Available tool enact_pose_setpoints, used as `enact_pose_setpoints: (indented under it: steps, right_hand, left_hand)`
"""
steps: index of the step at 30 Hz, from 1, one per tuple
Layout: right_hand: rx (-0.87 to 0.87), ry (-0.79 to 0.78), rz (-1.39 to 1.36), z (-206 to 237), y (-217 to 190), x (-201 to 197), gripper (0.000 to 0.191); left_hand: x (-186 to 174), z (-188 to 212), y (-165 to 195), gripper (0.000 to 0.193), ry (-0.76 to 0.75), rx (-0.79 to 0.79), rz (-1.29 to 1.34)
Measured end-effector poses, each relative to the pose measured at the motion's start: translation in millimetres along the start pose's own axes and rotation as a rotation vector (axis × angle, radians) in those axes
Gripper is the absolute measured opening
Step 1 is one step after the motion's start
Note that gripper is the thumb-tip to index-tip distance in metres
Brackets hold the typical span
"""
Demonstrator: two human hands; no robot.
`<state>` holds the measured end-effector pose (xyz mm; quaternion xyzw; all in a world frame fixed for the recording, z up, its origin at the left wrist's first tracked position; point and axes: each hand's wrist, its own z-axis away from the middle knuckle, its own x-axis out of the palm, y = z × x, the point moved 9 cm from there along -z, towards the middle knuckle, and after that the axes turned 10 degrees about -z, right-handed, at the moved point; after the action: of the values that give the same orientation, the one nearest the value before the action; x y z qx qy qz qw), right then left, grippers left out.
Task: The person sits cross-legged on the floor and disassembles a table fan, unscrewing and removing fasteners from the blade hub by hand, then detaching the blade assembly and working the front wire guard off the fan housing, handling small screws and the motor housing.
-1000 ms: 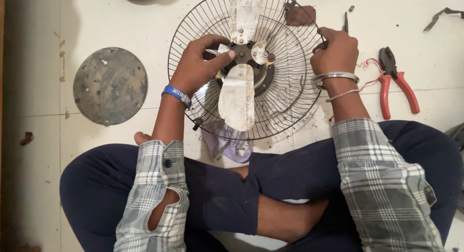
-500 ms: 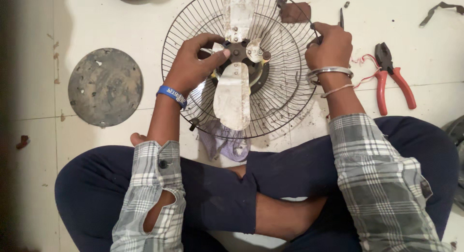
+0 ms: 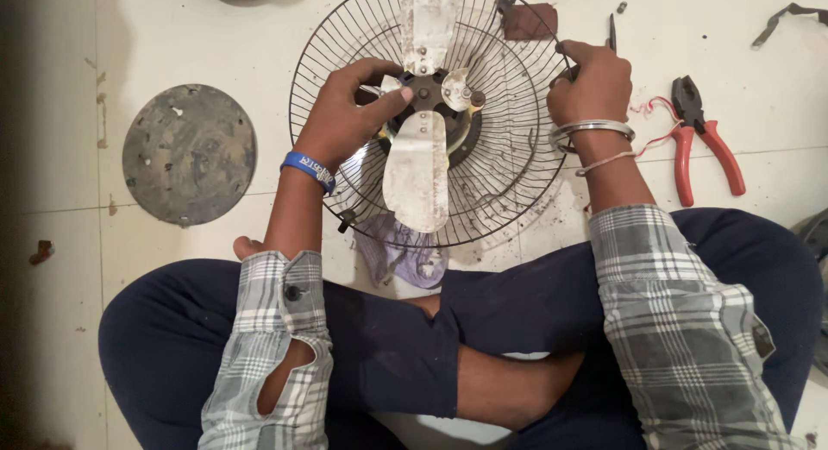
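A round wire fan guard (image 3: 509, 169) lies on the white tiled floor in front of my crossed legs. Dusty white blades (image 3: 416, 169) and a dark hub (image 3: 429, 94) sit inside it. My left hand (image 3: 349, 109) reaches over the guard, its fingers pinching a blade at the hub. At the guard's right rim my right hand (image 3: 588, 81) is closed on the wire edge and seems to hold a thin dark tool; I cannot tell what kind.
A worn round metal plate (image 3: 189, 153) lies on the floor to the left. Red-handled pliers (image 3: 703, 139) lie to the right, a small screw (image 3: 621, 7) and a bent metal strip (image 3: 785, 18) farther back. A purple cloth (image 3: 401, 258) sits under the guard's near edge.
The view has shifted slightly. My left fingers have moved a little along the blade at the hub. The right hand stays at the guard's rim.
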<state>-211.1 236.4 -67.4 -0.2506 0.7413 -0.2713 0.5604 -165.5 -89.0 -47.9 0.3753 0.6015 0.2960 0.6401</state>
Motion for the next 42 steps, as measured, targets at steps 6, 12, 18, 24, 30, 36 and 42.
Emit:
enact_pose_setpoints:
  steps: [6, 12, 18, 24, 30, 36, 42]
  right_hand:
    - [-0.013, -0.016, 0.063, 1, -3, 1, 0.044]
    - [-0.165, 0.046, 0.109, -4, -12, -20, 0.047]
    - [-0.357, 0.119, 0.040, -9, 2, -108, 0.033]
    - [0.001, 0.032, 0.008, -16, 78, -130, 0.021]
    - [0.104, 0.084, 0.130, -20, 111, -116, 0.019]
    - [-0.066, 0.060, -0.040, -27, 85, -95, 0.017]
    - [-0.209, -0.166, -0.040, -30, 43, -38, 0.026]
  left_hand:
    - [3, -1, -1, 0.049, -0.013, -0.005, 0.009]
    - [-5, -3, 4, 0.051, 0.047, 0.039, -0.017]
    - [-28, 1, -5, 0.044, 0.256, -0.060, 0.008]
    - [-38, 6, -14, 0.042, 0.354, -0.219, 0.096]
    - [-40, 5, -15, 0.039, 0.390, -0.225, 0.164]
    - [-39, 6, -14, 0.035, 0.386, -0.220, 0.151]
    - [-38, 5, -11, 0.033, 0.377, -0.208, 0.136]
